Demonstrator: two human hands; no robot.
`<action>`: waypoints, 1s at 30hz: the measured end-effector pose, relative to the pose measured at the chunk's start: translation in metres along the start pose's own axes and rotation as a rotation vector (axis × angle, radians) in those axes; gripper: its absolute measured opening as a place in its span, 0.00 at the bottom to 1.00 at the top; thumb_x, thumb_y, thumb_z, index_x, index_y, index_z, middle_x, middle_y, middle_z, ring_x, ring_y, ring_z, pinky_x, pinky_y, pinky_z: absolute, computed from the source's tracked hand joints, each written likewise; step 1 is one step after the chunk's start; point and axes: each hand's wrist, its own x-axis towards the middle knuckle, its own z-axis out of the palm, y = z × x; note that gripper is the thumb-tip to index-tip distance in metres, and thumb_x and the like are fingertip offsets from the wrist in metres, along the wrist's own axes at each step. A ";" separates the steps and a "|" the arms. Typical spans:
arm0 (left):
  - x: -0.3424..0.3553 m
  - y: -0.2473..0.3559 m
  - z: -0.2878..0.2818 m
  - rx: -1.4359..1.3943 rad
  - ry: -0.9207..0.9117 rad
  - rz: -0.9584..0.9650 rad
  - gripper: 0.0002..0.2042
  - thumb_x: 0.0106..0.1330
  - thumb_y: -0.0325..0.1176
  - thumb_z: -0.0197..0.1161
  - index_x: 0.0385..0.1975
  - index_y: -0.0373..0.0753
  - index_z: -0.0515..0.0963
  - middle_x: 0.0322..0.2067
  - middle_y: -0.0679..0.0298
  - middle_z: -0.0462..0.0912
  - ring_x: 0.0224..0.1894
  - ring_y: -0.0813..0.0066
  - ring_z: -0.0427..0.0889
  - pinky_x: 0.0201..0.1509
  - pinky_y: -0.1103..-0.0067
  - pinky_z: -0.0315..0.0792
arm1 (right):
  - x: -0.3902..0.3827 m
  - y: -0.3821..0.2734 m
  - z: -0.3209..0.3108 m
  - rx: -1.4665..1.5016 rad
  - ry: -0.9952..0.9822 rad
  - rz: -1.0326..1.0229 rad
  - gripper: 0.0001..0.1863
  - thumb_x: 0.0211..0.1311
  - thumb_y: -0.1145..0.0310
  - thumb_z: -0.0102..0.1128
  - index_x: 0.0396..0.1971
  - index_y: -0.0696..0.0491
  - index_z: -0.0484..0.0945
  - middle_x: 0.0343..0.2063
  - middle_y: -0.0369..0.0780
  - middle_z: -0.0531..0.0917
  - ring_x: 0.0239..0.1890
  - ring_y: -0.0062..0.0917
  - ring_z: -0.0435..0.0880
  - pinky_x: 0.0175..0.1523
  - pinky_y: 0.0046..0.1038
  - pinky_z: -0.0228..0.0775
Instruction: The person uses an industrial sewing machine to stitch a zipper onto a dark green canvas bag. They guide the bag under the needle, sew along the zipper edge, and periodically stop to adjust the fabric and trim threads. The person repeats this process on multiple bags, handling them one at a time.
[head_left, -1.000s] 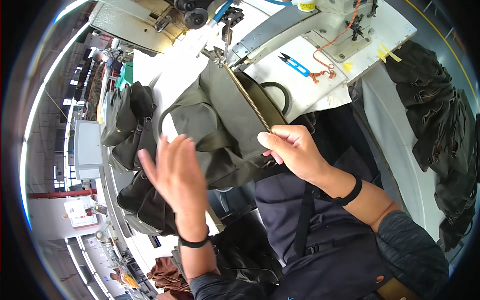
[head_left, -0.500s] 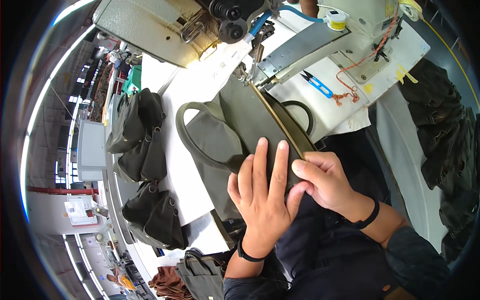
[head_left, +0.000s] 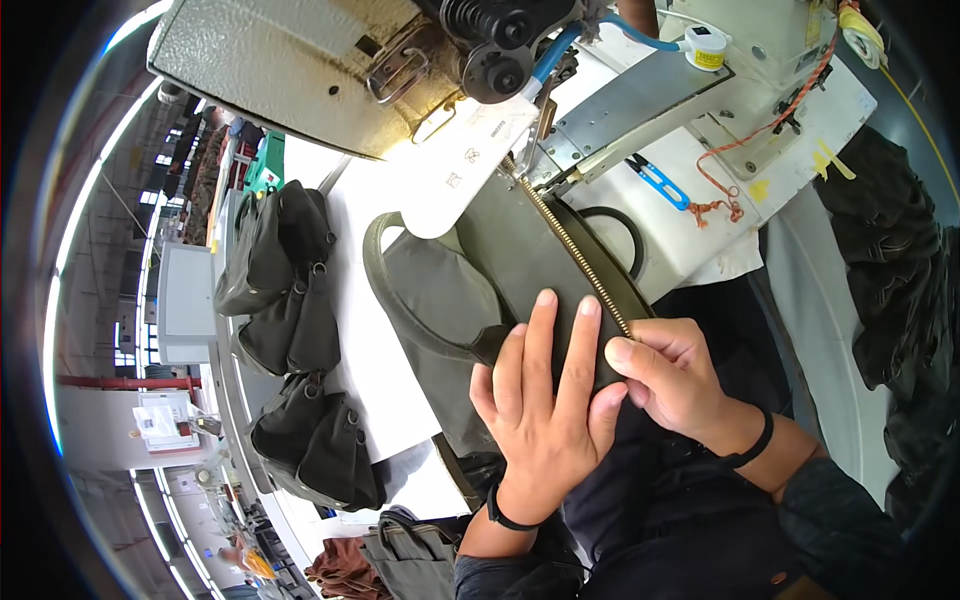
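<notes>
One bag (head_left: 510,245), olive, under two hands

Location: partly on the desk (head_left: 385,400), far end at the sewing machine (head_left: 300,75).

Left hand (head_left: 545,410): fingers spread, laid flat on the bag's side, gripping nothing.

Right hand (head_left: 675,380): thumb and fingers closed in a pinch on the near end of the zip (head_left: 577,255).

Handling, as I judge it from my remote post: soft, fairly light, apt to crease; zip firmer, bendable, not fragile.

Hold: I would favour the zip's end pinched and the cloth pressed flat; the handle (head_left: 373,265) would, I think, drag the cloth askew.

Nearby: blue snips (head_left: 660,185); dark bags (head_left: 285,250), left.
</notes>
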 end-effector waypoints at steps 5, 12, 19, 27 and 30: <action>0.010 -0.009 0.006 0.006 0.015 -0.013 0.27 0.81 0.54 0.43 0.68 0.49 0.78 0.67 0.57 0.77 0.63 0.64 0.73 0.74 0.64 0.51 | 0.017 -0.001 0.002 0.038 -0.014 -0.031 0.21 0.78 0.66 0.58 0.20 0.53 0.73 0.16 0.28 0.72 0.20 0.08 0.67 0.25 0.18 0.55; 0.024 -0.017 0.013 0.008 0.046 -0.012 0.26 0.80 0.53 0.47 0.69 0.48 0.77 0.67 0.58 0.77 0.65 0.63 0.72 0.73 0.63 0.53 | 0.037 0.002 0.004 0.034 0.010 -0.045 0.21 0.79 0.64 0.58 0.20 0.51 0.72 0.16 0.27 0.71 0.20 0.08 0.66 0.25 0.18 0.55; 0.029 -0.021 0.013 -0.023 0.044 0.008 0.26 0.79 0.51 0.48 0.69 0.47 0.76 0.68 0.58 0.76 0.65 0.63 0.73 0.72 0.62 0.55 | 0.043 -0.002 0.002 0.049 -0.002 -0.044 0.22 0.78 0.64 0.58 0.19 0.51 0.72 0.16 0.28 0.71 0.20 0.09 0.66 0.25 0.18 0.55; 0.034 -0.031 0.023 -0.043 0.100 0.031 0.25 0.79 0.49 0.50 0.69 0.46 0.76 0.68 0.57 0.76 0.66 0.60 0.73 0.69 0.61 0.61 | 0.056 -0.001 0.005 0.045 0.022 -0.083 0.22 0.77 0.66 0.59 0.18 0.52 0.71 0.16 0.28 0.70 0.20 0.09 0.66 0.25 0.19 0.56; 0.035 -0.032 0.025 -0.059 0.117 0.034 0.25 0.79 0.49 0.50 0.69 0.45 0.76 0.67 0.57 0.76 0.65 0.60 0.73 0.69 0.61 0.61 | 0.057 -0.001 0.004 0.023 0.011 -0.088 0.22 0.77 0.66 0.59 0.18 0.52 0.72 0.15 0.28 0.70 0.20 0.09 0.65 0.25 0.19 0.56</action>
